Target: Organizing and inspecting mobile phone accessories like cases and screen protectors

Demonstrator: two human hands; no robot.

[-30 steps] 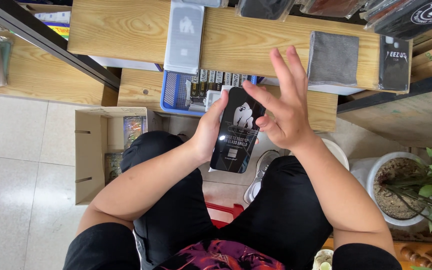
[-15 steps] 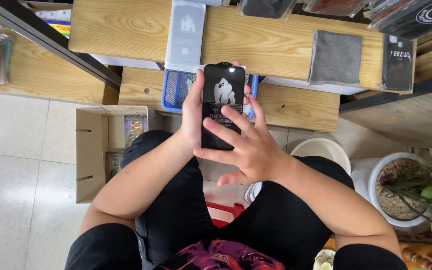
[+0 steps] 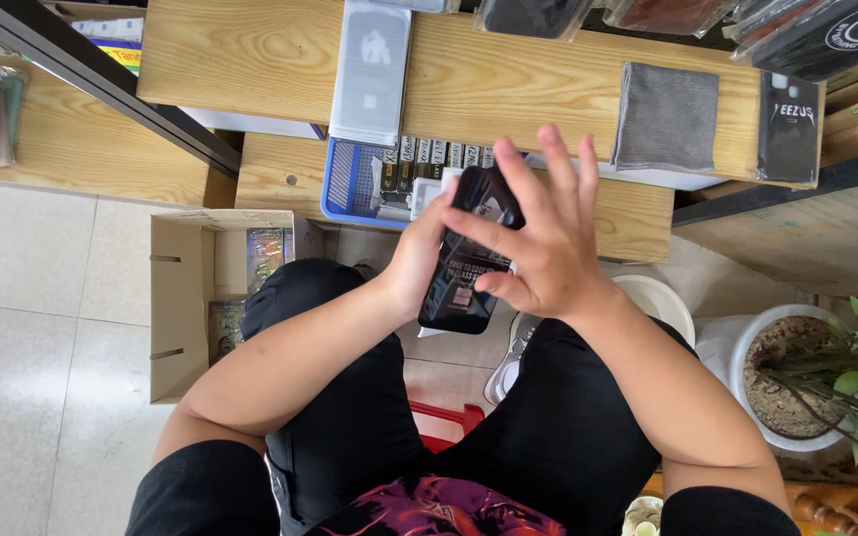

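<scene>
Wooden shelves [image 3: 250, 50] behind, left hand [image 3: 419, 253] in a grip round a black packet [image 3: 464, 273], right hand [image 3: 538, 243] splayed across it.

The person wears black short sleeves [image 3: 201, 491] that stop above the elbows, so both arms are bare. The legs are covered in black trousers [image 3: 350, 437]. At the bottom, the shirt front [image 3: 419, 506] shows a dark red and purple pattern. Both hands are bare, with no rings or watch.
</scene>
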